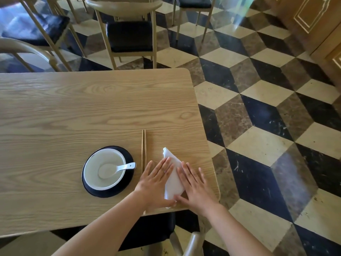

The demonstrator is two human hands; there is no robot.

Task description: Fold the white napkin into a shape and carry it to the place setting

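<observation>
Both your left hand and right hand lie flat, fingers spread, pinning the napkin beside the chopsticks; lifting unevenly may spring its folds open.

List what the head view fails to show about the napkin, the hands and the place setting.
- White napkin: its sides and near corner lie under the left hand and right hand, so the fold's full outline is hidden.
- Chopsticks: the near ends vanish behind the left hand.
- Black plate: its middle is covered by the white bowl.
- Spoon: the handle's small mark is unreadable.
</observation>
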